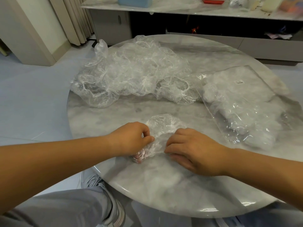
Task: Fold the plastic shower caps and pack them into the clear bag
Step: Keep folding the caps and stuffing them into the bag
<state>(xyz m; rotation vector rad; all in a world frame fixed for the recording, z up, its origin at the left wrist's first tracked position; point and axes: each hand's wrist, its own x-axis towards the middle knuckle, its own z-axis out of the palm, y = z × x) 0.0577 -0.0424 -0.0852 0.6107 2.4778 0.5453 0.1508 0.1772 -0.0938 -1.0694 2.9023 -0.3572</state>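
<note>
One clear plastic shower cap (161, 126) lies crumpled on the round marble table (164, 182) near its front edge. My left hand (131, 138) pinches the cap's left side, its fingers partly under the film. My right hand (191, 149) pinches the cap's right side with curled fingertips. A loose pile of several unfolded shower caps (131, 71) covers the far left part of the table. The clear bag (246, 102) lies flat at the right and holds several folded caps.
The clear bag bears a small white label (239, 82). A long marble shelf unit (164, 9) with containers stands behind the table. My legs in grey trousers (65, 207) and a grey shoe (93, 181) sit below the table's near edge.
</note>
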